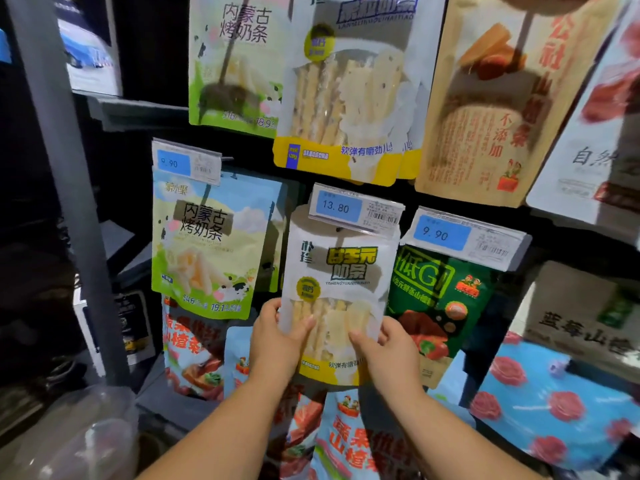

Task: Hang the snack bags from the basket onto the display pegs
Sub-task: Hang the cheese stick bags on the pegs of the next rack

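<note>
A white and yellow snack bag (341,282) with pale sticks behind a clear window is upright at the middle of the display. Its top edge reaches the peg with the 13.80 price tag (356,208); the hang hole is hidden behind that tag. My left hand (277,336) grips the bag's lower left side, thumb across the front. My right hand (388,351) grips its lower right side. Whether the bag sits on the peg I cannot tell. The basket is not in view.
Hanging bags fill the pegs around: a green and blue bag (211,247) on the left, a dark green bag (436,299) under a 9.90 tag on the right, blue bags (349,441) below, an identical yellow bag (349,98) above. A grey upright post (62,188) stands left.
</note>
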`<action>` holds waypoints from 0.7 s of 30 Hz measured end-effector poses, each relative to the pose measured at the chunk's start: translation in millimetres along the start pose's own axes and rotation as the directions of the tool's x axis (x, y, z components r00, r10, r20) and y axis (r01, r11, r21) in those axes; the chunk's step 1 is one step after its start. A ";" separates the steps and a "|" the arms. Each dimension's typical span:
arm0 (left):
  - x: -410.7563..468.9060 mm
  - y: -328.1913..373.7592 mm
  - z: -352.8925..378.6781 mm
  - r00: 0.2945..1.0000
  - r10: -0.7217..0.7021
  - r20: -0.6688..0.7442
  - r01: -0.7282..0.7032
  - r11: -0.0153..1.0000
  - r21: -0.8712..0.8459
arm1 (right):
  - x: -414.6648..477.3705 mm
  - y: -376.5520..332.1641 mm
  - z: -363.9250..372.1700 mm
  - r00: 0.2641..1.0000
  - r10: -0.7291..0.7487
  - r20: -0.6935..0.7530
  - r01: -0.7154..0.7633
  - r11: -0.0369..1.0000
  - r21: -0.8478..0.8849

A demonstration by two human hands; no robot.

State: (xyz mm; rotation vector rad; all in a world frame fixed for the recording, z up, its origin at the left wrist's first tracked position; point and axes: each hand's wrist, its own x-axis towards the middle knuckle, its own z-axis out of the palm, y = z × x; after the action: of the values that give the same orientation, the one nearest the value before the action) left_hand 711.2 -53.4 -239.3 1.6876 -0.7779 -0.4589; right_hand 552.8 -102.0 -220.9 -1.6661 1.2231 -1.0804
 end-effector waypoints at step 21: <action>29.8 15.8 25.4 0.997 0.045 -0.056 -0.050 0.995 -0.092 | 29.4 -7.9 19.1 0.992 0.075 -0.106 -0.101 0.959 -0.266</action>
State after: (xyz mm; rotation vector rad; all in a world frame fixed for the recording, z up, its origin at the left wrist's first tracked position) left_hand 711.2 -94.0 -227.7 1.5856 -0.7445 -0.4086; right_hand 578.1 -126.7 -214.6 -1.7594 1.5492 -0.9809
